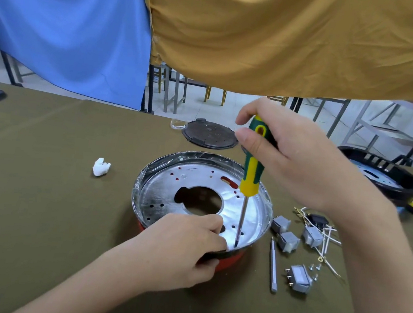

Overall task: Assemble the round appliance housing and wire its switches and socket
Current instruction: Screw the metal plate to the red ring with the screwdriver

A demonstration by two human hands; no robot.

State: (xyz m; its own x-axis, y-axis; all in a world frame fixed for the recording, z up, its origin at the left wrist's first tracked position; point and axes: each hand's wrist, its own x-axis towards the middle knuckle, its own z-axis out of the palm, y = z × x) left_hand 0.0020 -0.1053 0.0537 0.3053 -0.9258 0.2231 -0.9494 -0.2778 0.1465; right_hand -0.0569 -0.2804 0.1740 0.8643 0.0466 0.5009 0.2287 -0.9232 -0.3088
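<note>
Left grip [178,251] clutches housing [202,205]; right grip [296,157] holds screwdriver [249,177]; olive tablecloth [42,175], blue curtain [68,22].

At 10 o'clock on my olive tablecloth [43,162] I see 1 crumpled white wad [101,166]. Behind the table hang 2 cloths, a blue cloth [68,22] at 11 o'clock and a mustard cloth [293,37] at 1 o'clock, with metal frame legs [361,118] below.
</note>
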